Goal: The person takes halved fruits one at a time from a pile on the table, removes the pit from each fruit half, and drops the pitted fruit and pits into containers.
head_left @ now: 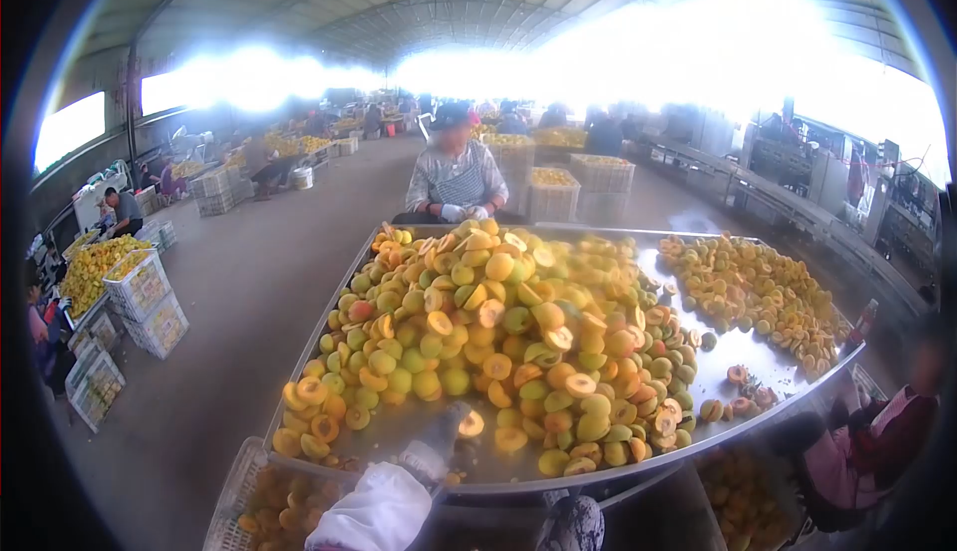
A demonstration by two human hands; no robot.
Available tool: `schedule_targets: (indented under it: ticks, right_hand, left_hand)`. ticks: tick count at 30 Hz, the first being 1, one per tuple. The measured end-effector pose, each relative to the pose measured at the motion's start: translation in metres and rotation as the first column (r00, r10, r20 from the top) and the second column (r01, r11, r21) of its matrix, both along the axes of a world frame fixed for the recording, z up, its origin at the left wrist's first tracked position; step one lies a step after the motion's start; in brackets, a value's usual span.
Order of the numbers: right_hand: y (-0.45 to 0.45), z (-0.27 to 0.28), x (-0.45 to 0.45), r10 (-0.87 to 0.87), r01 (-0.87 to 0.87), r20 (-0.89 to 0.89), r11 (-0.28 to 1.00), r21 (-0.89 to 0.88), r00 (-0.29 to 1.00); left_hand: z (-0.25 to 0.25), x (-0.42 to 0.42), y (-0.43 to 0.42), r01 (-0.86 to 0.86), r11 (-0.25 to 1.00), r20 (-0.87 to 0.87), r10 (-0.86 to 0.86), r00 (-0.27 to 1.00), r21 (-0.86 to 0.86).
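A large heap of yellow-green peaches [469, 327], many cut in half with stones or hollows showing, covers much of the metal table [384, 429]. My left hand [437, 431], in a grey glove below a white sleeve, reaches over the near edge. At its fingertips lies a halved peach [471, 423], cut face up; blur hides whether the fingers grip it. My right hand [573, 524], in a dark patterned covering, is low at the bottom edge, beside the table rim. Its fingers, and anything in them, cannot be made out.
Crates of peaches [284, 501] stand below the near edge. Another pile of halves [758, 292] lies on the table's right. Across sits a co-worker [459, 177] with white-gloved hands; another person [867, 451] sits at right. Stacked crates [150, 302] stand at left.
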State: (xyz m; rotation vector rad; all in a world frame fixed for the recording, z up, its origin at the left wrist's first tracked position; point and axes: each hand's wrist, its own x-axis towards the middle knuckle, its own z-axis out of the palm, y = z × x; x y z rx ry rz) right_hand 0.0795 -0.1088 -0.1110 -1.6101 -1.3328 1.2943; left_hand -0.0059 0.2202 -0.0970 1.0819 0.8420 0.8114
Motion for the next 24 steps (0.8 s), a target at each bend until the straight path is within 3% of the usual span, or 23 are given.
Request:
schedule_targets:
  ticks: [2, 3, 5, 9, 11, 12, 13, 14, 15, 17, 18, 19, 21, 22, 24]
  right_hand:
    - [0.001, 0.001, -0.002, -0.01, 0.011, 0.011, 1.0, -0.019, 1.0]
    - [-0.001, 0.0, -0.003, 0.004, -0.003, -0.013, 0.999, 0.032, 1.0]
    - [0.004, -0.027, -0.002, 0.045, -0.048, 0.103, 0.998, 0.031, 0.994]
    - [-0.01, -0.021, -0.008, 0.042, -0.043, 0.079, 0.999, 0.008, 0.996]
    - [0.0, -0.014, -0.001, 0.048, -0.052, 0.097, 0.998, 0.038, 0.994]
    - [0.006, -0.02, 0.002, 0.057, -0.061, 0.1, 0.998, 0.032, 0.993]
    - [0.012, -0.028, 0.004, 0.012, -0.056, -0.339, 0.991, -0.123, 0.941]
    - [0.01, -0.035, 0.002, -0.115, -0.112, -0.701, 0.956, -0.27, 0.704]
    - [0.004, -0.016, 0.0, -0.125, -0.117, -0.704, 0.951, -0.285, 0.699]
    - [-0.005, 0.039, 0.004, 0.164, -0.155, -0.238, 0.986, 0.057, 0.957]
    - [-0.003, 0.027, 0.007, 0.196, -0.175, -0.238, 0.979, 0.107, 0.951]
    - [-0.006, 0.032, 0.007, 0.194, -0.173, -0.244, 0.979, 0.105, 0.95]
    - [-0.002, 0.074, 0.008, 0.106, -0.1, -0.056, 0.99, 0.099, 0.993]
    - [0.002, 0.072, 0.007, 0.105, -0.099, -0.066, 0.991, 0.086, 0.992]
    - [0.008, 0.057, 0.004, -0.079, 0.096, -0.117, 0.985, 0.141, 0.99]
  left_hand:
    - [0.035, -0.012, -0.035, 0.083, 0.966, 0.285, -0.01, 0.958, -0.244]
    - [0.05, -0.016, -0.05, 0.126, 0.937, 0.356, -0.003, 0.935, -0.325]
    - [0.077, -0.019, -0.076, 0.171, 0.891, 0.409, 0.017, 0.912, -0.42]
    - [0.085, -0.029, -0.114, 0.083, 0.893, 0.41, 0.119, 0.904, -0.442]
    - [0.087, -0.031, -0.124, -0.098, 0.952, 0.366, 0.204, 0.908, -0.289]
    - [0.091, -0.035, -0.126, -0.048, 0.941, 0.358, 0.174, 0.917, -0.336]
    - [0.087, -0.035, -0.129, -0.055, 0.936, 0.356, 0.186, 0.916, -0.347]
    - [0.079, -0.033, -0.132, -0.101, 0.924, 0.388, 0.251, 0.887, -0.368]
    - [0.07, -0.034, -0.135, -0.145, 0.91, 0.414, 0.313, 0.855, -0.389]
    - [0.056, -0.038, -0.135, -0.178, 0.902, 0.378, 0.335, 0.863, -0.393]
    - [0.052, -0.04, -0.136, -0.206, 0.9, 0.353, 0.349, 0.868, -0.385]
    - [0.048, -0.043, -0.137, -0.234, 0.898, 0.329, 0.364, 0.871, -0.374]
    - [0.063, -0.048, -0.15, -0.188, 0.905, 0.313, 0.318, 0.895, -0.38]
    - [0.069, -0.049, -0.157, -0.141, 0.908, 0.299, 0.272, 0.915, -0.395]
    - [0.059, -0.045, -0.156, -0.103, 0.889, 0.32, 0.265, 0.91, -0.446]
